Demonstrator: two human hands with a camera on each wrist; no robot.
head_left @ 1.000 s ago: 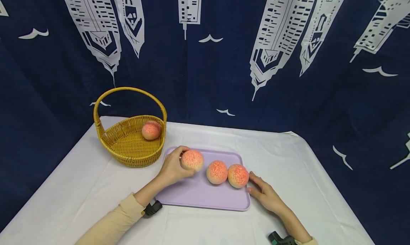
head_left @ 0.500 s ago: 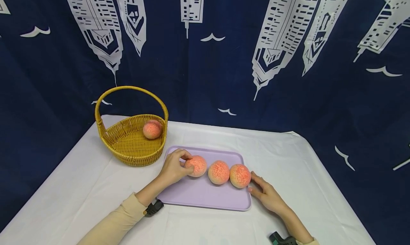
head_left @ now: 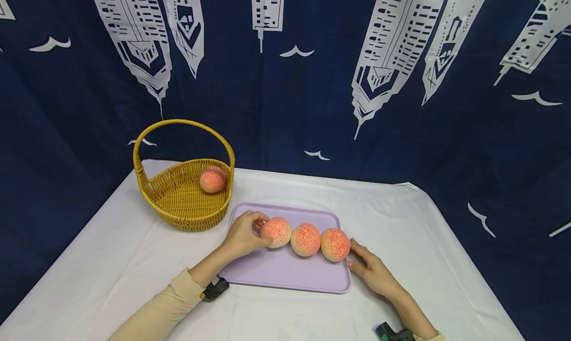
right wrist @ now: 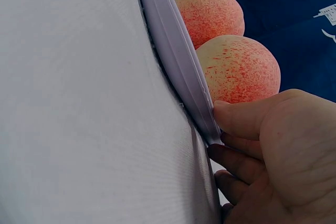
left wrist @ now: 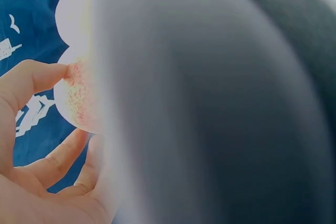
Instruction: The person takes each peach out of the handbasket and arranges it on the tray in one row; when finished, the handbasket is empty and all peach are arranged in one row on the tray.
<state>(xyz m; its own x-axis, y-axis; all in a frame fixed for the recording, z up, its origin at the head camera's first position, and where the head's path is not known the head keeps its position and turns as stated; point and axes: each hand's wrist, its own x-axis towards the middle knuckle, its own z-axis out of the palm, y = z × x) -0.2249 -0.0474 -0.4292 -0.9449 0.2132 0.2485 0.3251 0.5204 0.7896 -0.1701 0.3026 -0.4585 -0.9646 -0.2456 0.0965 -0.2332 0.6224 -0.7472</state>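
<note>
In the head view a lilac tray (head_left: 285, 274) carries three pink-and-cream peaches in a row. At the left peach (head_left: 277, 232) my left hand (head_left: 243, 236) has its fingertips and thumb loosely at the near-left side; in the left wrist view the thumb touches the peach (left wrist: 79, 95). The middle peach (head_left: 305, 240) stands between its neighbours, close against them. Beside the right peach (head_left: 335, 245) lies my right hand (head_left: 373, 272) at the tray's right edge. The right wrist view shows its thumb by the tray rim (right wrist: 181, 61), fingers extended and holding nothing.
A yellow wicker basket (head_left: 185, 217) with a tall handle stands at the back left, one peach (head_left: 212, 179) inside. White cloth (head_left: 392, 217) covers the table, before a dark blue printed curtain (head_left: 294, 108). A dark device blocks much of the left wrist view.
The left peach has come down onto the tray and shifted right, up to the middle peach. My left hand's grip on it has loosened. My right hand stays by the tray's edge.
</note>
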